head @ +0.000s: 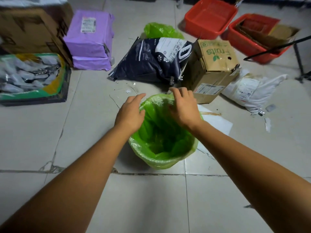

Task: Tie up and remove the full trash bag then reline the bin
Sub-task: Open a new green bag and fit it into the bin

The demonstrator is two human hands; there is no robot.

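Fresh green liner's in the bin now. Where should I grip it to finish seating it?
Grip the green liner at its loose far rim, under the right hand, coming from above. That edge stands puckered, while the near rim already folds down over the bin's edge.

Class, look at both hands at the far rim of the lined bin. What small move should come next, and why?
Probably pull the green liner down over the far rim. The left hand and right hand are both at that edge, where the plastic looks bunched, while the near edge is already folded over the outside. The liner looks empty.
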